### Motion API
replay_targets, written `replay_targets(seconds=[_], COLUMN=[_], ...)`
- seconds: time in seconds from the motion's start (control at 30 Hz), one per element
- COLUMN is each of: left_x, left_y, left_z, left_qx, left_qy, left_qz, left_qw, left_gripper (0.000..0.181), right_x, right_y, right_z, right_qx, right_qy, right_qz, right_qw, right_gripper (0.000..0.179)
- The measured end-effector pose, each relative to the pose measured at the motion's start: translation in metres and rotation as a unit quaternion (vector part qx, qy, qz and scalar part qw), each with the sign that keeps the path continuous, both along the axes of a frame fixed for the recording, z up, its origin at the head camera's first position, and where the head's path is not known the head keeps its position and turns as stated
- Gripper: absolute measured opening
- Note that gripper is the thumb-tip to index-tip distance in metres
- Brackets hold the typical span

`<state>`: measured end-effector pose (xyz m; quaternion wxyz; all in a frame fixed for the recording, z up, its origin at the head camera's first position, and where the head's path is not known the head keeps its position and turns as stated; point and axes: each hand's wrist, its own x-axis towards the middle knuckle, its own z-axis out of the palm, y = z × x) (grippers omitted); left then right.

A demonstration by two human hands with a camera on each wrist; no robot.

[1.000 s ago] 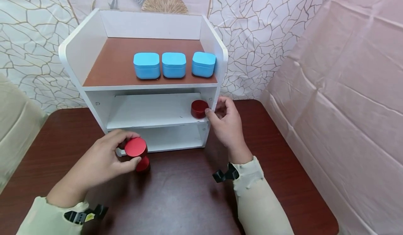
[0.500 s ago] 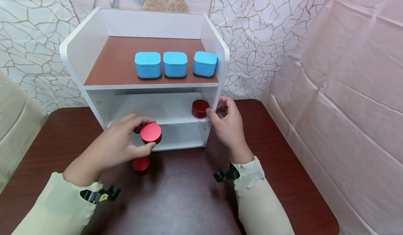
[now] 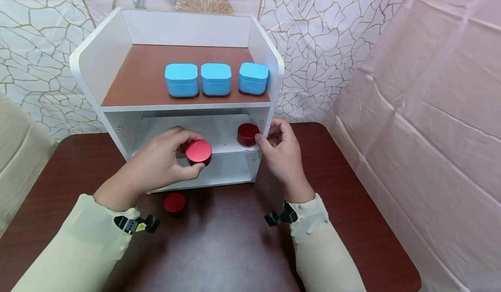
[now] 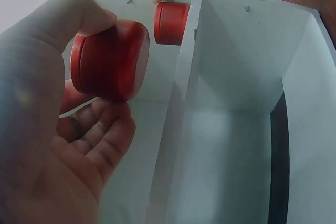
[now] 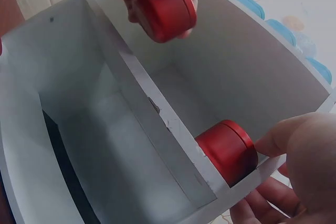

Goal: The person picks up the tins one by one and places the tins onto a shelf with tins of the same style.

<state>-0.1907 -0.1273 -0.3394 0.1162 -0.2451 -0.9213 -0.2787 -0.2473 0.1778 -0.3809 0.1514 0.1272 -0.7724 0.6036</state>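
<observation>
My left hand [image 3: 162,159] pinches a round red tin [image 3: 198,152] between thumb and fingers, in front of the middle shelf and above the table. The left wrist view shows the same tin [image 4: 107,61] held by its sides. A second red tin [image 3: 247,134] stands at the right end of the middle shelf. My right hand [image 3: 282,157] grips the shelf unit's right side panel, fingers outside and thumb tip at the front edge, close to or touching that shelved tin [image 5: 228,150]. A third red tin [image 3: 174,203] stands on the table below my left hand.
The white shelf unit [image 3: 176,108] stands on a dark brown table [image 3: 219,239]. On its top board sit three blue boxes [image 3: 182,80] in a row towards the right. A lower compartment [image 3: 227,170] lies beneath the middle shelf. Pale cloth [image 3: 422,109] hangs at the right.
My left hand has carried its red tin up and to the right, away from above the tin on the table. My right hand has stayed at the side panel.
</observation>
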Motion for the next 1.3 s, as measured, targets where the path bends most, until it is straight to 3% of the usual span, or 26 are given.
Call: replay_targets(seconds=[0.4,0.7,1.0,1.3], left_x=[-0.024,-0.042,-0.059,-0.068], left_y=[0.018,0.028,0.036,0.041], left_z=[0.004,0.004,0.004,-0.003], left_qx=[0.000,0.002,0.019,0.018], left_qy=[-0.018,-0.031,-0.045,-0.073], left_qz=[-0.001,-0.016,-0.016,-0.007], left_qw=[0.9998,0.9994,0.9987,0.9972], left_gripper=[0.056,0.052,0.052,0.052], right_x=[0.002,0.021,0.003,0.002], right_y=[-0.003,-0.009,-0.002,0.000], right_z=[0.004,0.025,0.005,0.002], right_qx=[0.000,0.005,-0.005,-0.005], right_qy=[-0.011,-0.011,-0.007,0.003], right_qz=[-0.005,-0.001,0.002,0.006], right_qw=[0.9999,0.9999,1.0000,1.0000], right_gripper=[0.038,0.036,0.037,0.037])
